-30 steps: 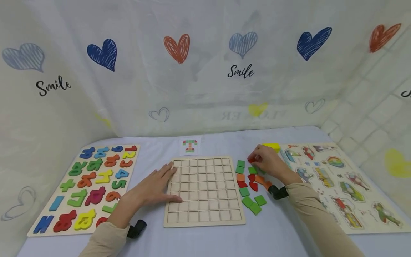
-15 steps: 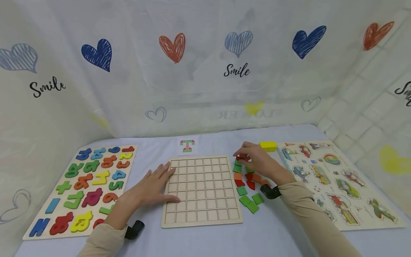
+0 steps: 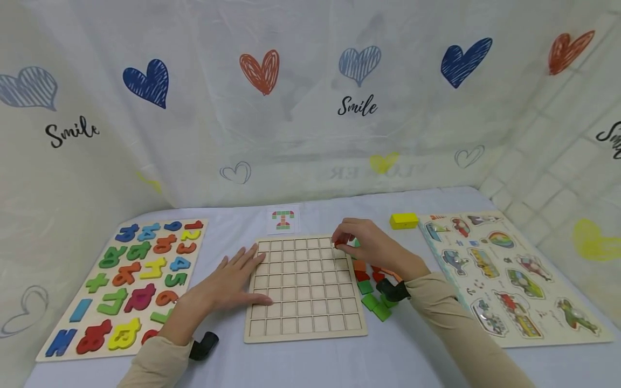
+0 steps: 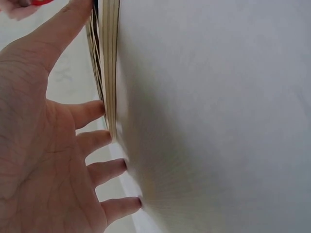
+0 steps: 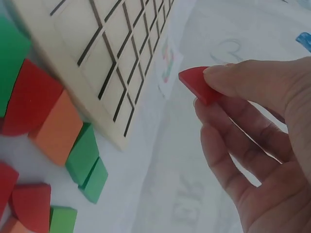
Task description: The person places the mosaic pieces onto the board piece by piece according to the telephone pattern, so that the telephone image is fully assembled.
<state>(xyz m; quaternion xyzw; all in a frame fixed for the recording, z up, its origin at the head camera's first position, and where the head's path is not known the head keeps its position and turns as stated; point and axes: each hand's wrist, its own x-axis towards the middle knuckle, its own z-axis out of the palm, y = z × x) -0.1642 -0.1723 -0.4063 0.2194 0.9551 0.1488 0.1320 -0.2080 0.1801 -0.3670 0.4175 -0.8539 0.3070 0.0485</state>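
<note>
A red quarter-circle block (image 5: 198, 84) is pinched between the thumb and fingers of my right hand (image 3: 371, 243), over the far right corner of a wooden grid board (image 3: 305, 339). In the right wrist view, the block hangs apart from the board. My left hand (image 3: 228, 283) lies along the board's left edge with fingers spread and straight; in the left wrist view the thumb and some fingertips touch that edge. Green square blocks (image 3: 375, 306), orange blocks (image 5: 58, 128) and red quarter-circle blocks (image 5: 31, 99) lie right of the board, partly hidden by my right hand in the head view.
Behind the board lies a card with a T pattern (image 3: 283, 219). A number puzzle board (image 3: 121, 280) stands left, a picture puzzle board (image 3: 514, 277) right. A yellow block (image 3: 404, 221) sits at the back right. A printed curtain (image 3: 301, 129) hangs behind the table.
My right hand has carried the red quarter-circle block leftward from the loose pieces to the board's far right corner. My left hand stays at the board's left edge. The head view shifted slightly.
</note>
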